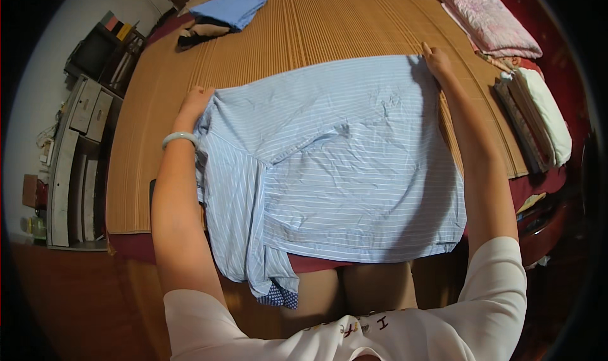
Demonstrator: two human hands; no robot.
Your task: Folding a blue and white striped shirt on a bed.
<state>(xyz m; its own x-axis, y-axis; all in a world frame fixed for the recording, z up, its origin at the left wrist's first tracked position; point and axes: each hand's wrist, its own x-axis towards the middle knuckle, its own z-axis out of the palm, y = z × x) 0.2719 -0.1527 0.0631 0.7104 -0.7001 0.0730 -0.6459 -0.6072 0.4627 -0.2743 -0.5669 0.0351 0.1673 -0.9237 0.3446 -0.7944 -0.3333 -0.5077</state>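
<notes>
A light blue shirt (361, 190) with thin white stripes lies spread across the near part of the bed mat, wrinkled in its middle. My left hand (197, 99) is closed on its far left corner; a pale bangle (180, 139) circles that wrist. At the far right corner, my right hand (437, 61) grips the shirt's edge, one finger sticking out past the cloth. A sleeve (237, 228) runs down the left side and droops over the bed's near edge. Its cuff (278, 294) shows a dark blue patterned lining.
Folded blue and dark clothes (228, 11) sit at the mat's far left. On the right are a folded pink quilt (494, 19) and a stack of folded cloth (538, 117) with white on its outer side. A grey cabinet (79, 164) stands left of the bed mat (139, 171).
</notes>
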